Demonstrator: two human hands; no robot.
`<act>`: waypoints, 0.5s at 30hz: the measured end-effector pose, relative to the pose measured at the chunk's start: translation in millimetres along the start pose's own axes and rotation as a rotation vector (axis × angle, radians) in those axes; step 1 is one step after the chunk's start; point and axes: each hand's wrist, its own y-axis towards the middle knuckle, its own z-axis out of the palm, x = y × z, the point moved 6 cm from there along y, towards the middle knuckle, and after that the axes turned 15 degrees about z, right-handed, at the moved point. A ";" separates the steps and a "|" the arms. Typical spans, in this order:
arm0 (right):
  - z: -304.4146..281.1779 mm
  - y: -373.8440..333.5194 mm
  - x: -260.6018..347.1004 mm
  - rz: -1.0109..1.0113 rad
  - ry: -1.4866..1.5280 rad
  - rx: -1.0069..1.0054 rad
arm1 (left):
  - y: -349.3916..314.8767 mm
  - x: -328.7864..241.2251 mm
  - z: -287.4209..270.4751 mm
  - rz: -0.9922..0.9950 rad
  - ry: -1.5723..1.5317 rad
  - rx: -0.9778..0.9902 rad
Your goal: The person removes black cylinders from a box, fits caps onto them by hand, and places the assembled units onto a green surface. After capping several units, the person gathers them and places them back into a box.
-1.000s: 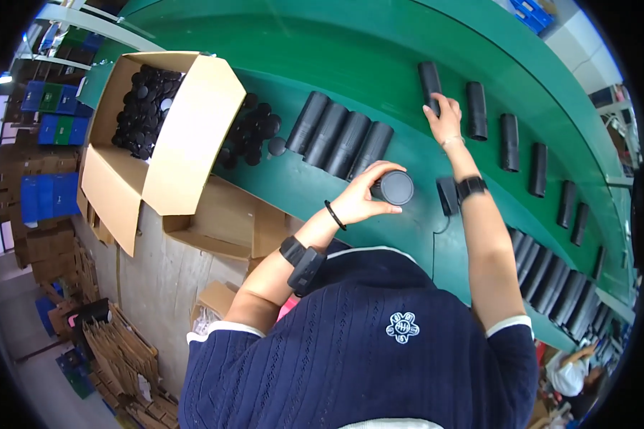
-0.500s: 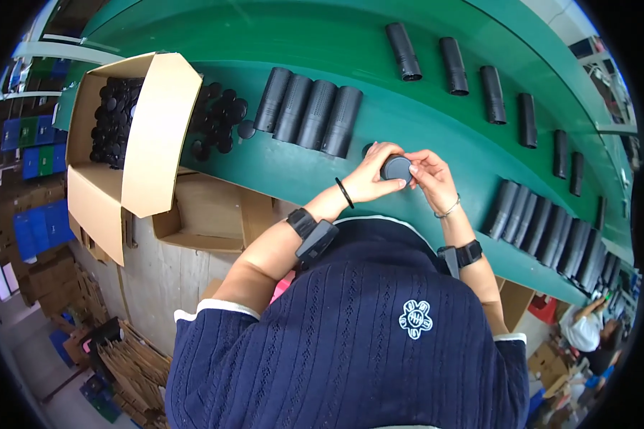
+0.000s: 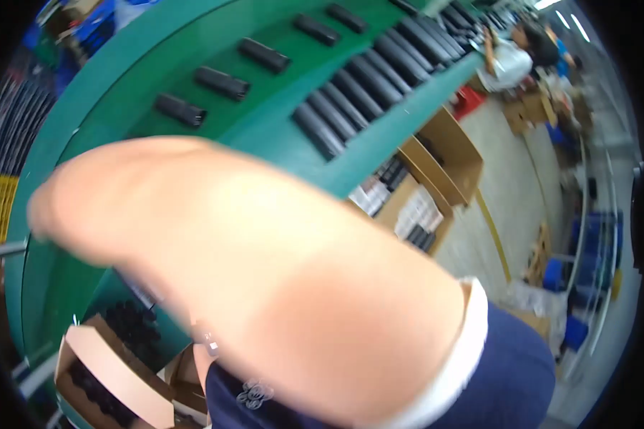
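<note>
Because a bare, blurred right arm (image 3: 265,236) fills the middle, the left hand and right hand are out of sight, and whether either grip is open or closed I cannot tell.

Nearest, a white-trimmed navy knit sleeve (image 3: 508,350) ends that arm at its right; below it, a small silvery thing (image 3: 209,343) and a pale stitched flower emblem (image 3: 254,393) are smeared. At its lower left sits a brown cardboard box (image 3: 118,379), its dark contents indistinct. Just above the arm, a row of black cylindrical tubes (image 3: 318,129) lies on a green work surface (image 3: 272,143), partly covered by the arm; single black tubes (image 3: 222,83) lie spaced beyond. Right of them, open cardboard cartons (image 3: 454,154) show half-legible contents. Farthest, a co-worker in white (image 3: 509,66) is blurred.
</note>
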 end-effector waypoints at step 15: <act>-25.7 90.3 110.8 -0.184 -0.040 -0.181 | 34.6 71.6 -6.2 -0.391 -0.182 0.399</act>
